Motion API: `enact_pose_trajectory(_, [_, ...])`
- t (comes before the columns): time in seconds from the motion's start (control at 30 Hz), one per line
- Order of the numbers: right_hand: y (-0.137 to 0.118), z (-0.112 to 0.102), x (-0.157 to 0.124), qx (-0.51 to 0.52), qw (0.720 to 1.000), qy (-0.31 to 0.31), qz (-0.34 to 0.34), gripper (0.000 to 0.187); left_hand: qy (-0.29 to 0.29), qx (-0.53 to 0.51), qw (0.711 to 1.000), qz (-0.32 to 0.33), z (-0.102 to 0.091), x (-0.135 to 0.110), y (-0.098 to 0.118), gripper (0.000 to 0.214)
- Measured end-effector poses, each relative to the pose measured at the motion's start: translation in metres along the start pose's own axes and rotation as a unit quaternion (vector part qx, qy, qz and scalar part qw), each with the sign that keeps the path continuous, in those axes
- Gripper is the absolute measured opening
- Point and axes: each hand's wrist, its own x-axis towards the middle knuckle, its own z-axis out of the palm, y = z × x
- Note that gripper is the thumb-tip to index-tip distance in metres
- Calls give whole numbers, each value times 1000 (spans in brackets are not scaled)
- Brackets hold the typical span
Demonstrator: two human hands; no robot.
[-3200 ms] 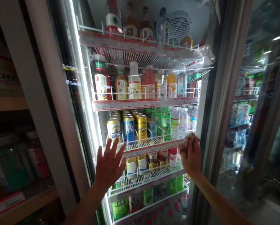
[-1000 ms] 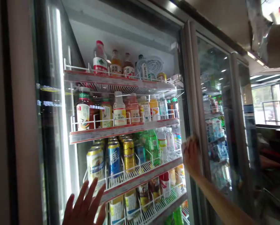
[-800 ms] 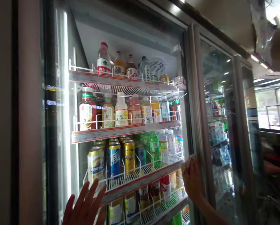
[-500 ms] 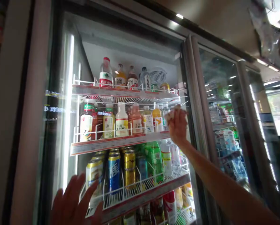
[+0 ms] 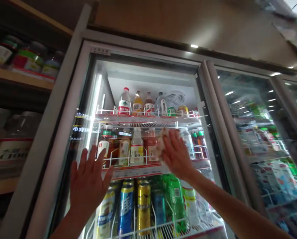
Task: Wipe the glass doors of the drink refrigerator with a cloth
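Note:
A glass cooler door stands before me, with reflected lettering on its left part. My right hand presses a pale crumpled cloth to the glass, level with the middle shelf. Its fingers lie over the cloth and hide part of it. My left hand is raised at the lower left with fingers spread and nothing in it; I cannot tell whether it touches the pane. Behind the glass are a white C100 bottle, a blue can, a gold can and a green bottle.
Wooden shelves with bottles stand at the left. A grey door frame runs down the right side, and another glass-doored cooler section with drinks lies beyond it. A brown panel spans the top.
My right hand with the cloth has moved left across the glass, from the door's right side toward its middle. My left hand has risen further into view. The view has tilted up and swung left.

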Motion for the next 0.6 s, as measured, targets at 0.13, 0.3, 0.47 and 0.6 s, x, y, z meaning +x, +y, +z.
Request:
enact_pose_trajectory(0.13, [7,-2,30,4,999,3,42,54,3,11,1000,5,0,2,0,57])
enact_pose_trajectory(0.3, [-11,9,96,1,990,19,139,56,11,18,1000,18,0,0,-1,56])
enact_pose_trajectory(0.47, [-81,5,90,38,979,-29,-196,54,7,27,999,29,-5,2,-5,53])
enact_pose_trajectory(0.6, [-47,8,101,16,1000,-9,-13,51,1,34,999,25,-8,19,-17,49])
